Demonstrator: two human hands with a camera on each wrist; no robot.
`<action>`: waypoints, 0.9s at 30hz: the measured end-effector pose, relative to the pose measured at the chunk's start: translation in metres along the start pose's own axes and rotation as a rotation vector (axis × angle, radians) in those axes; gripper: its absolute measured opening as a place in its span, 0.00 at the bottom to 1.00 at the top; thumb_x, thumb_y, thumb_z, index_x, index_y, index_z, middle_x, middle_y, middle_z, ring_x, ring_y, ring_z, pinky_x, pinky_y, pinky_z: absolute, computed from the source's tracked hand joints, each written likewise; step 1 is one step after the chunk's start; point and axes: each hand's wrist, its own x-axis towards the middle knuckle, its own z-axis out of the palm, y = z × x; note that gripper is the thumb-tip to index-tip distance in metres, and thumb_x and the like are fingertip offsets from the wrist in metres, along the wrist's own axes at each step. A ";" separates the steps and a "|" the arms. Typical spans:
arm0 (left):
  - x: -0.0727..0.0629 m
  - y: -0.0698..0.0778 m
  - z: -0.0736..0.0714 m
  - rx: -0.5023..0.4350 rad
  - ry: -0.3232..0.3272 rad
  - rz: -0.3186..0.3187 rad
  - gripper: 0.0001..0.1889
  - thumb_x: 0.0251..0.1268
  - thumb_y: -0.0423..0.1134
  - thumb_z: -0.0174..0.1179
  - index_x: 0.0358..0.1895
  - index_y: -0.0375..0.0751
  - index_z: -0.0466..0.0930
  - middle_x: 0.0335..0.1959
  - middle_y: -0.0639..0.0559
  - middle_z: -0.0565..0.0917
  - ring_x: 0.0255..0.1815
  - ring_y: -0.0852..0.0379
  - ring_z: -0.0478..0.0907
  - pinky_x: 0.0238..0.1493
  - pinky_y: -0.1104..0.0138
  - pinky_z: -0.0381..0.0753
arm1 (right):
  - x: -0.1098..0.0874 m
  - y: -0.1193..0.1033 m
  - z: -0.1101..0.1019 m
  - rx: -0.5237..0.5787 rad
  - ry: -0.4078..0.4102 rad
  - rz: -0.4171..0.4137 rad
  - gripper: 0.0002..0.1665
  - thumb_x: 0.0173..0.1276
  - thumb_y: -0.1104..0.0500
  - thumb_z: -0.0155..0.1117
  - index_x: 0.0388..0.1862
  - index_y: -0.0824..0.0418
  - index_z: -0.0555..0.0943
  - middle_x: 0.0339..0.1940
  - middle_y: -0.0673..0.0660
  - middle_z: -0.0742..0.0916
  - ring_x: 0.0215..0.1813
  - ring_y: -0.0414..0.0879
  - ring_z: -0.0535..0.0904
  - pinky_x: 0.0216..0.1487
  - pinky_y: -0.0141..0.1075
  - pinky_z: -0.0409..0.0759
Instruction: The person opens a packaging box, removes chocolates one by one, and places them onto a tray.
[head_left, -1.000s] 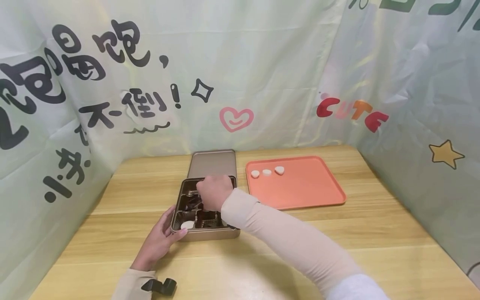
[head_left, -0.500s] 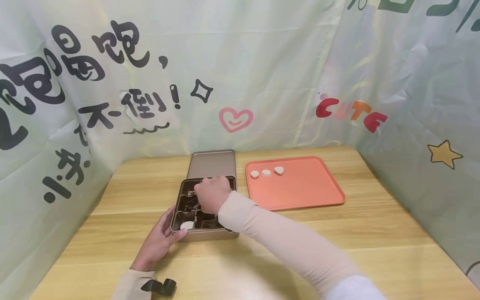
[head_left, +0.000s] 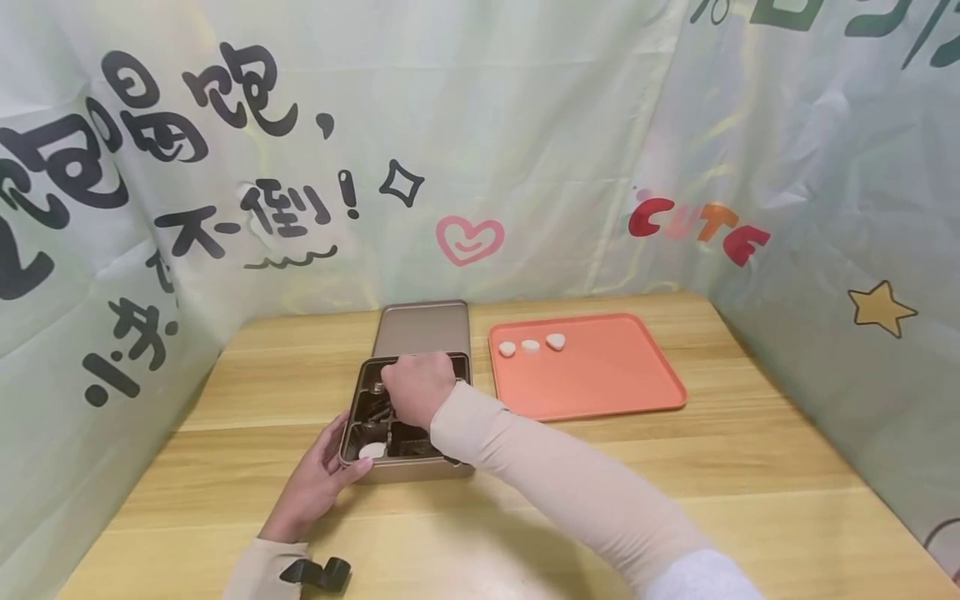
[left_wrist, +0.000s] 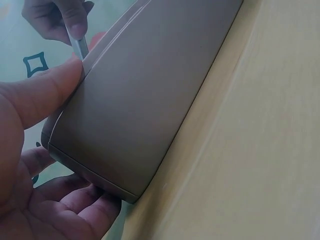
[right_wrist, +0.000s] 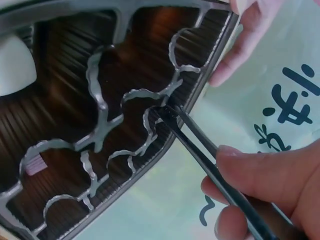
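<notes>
Tweezers (right_wrist: pixel 200 162), two slim arms that read dark and glossy in the right-wrist view but silvery in the left-wrist one, are pinched between the thumb and fingers of the right hand (head_left: pixel 420 390). Their narrow tips reach a ridge of the insert (right_wrist: pixel 65 110) inside the box; whether they clasp anything cannot be told. That insert is shiny, deep brown plastic-looking stuff with ribbed walls, its wavy, scalloped dividers catching pale highlights. One smooth white piece (head_left: pixel 372 450) lies in the front-left compartment, and a small pinkish patch (right_wrist: pixel 36 165) shows in another, unclear. The box (head_left: pixel 408 472) is a smooth, taupe-bronze, round-cornered thing sitting on the wood-grain worktop (head_left: pixel 675 517); the left hand (head_left: pixel 315 479) grips its front-left corner, thumb on the rim. Behind lies the matching lid (head_left: pixel 422 329); to the right, a coral tray (head_left: pixel 600 383) carries three white pieces (head_left: pixel 531 346) in a row.
</notes>
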 end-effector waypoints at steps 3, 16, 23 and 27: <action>0.000 0.000 0.000 0.009 0.002 -0.003 0.46 0.62 0.35 0.66 0.78 0.42 0.45 0.76 0.34 0.49 0.73 0.37 0.53 0.66 0.59 0.65 | 0.000 0.003 -0.002 0.014 -0.002 -0.007 0.05 0.60 0.54 0.67 0.35 0.46 0.86 0.27 0.46 0.86 0.24 0.43 0.80 0.22 0.40 0.80; 0.000 0.000 0.000 0.017 0.004 -0.008 0.46 0.62 0.36 0.66 0.78 0.43 0.45 0.76 0.34 0.49 0.73 0.37 0.53 0.66 0.58 0.64 | -0.003 0.014 -0.012 0.070 -0.012 -0.008 0.05 0.57 0.53 0.71 0.33 0.49 0.85 0.24 0.47 0.84 0.22 0.44 0.78 0.22 0.42 0.80; 0.000 -0.001 0.000 0.009 0.007 -0.003 0.46 0.62 0.35 0.66 0.78 0.43 0.45 0.76 0.34 0.49 0.73 0.37 0.54 0.66 0.58 0.65 | -0.007 0.020 -0.018 0.092 0.003 -0.007 0.04 0.55 0.55 0.71 0.30 0.49 0.83 0.22 0.47 0.83 0.21 0.44 0.76 0.20 0.42 0.78; 0.000 -0.001 0.000 0.005 0.005 0.001 0.46 0.62 0.35 0.66 0.78 0.42 0.45 0.76 0.34 0.49 0.73 0.37 0.54 0.66 0.58 0.64 | -0.008 0.023 -0.022 0.106 0.001 -0.001 0.05 0.55 0.54 0.72 0.29 0.49 0.83 0.20 0.46 0.82 0.20 0.43 0.75 0.18 0.41 0.77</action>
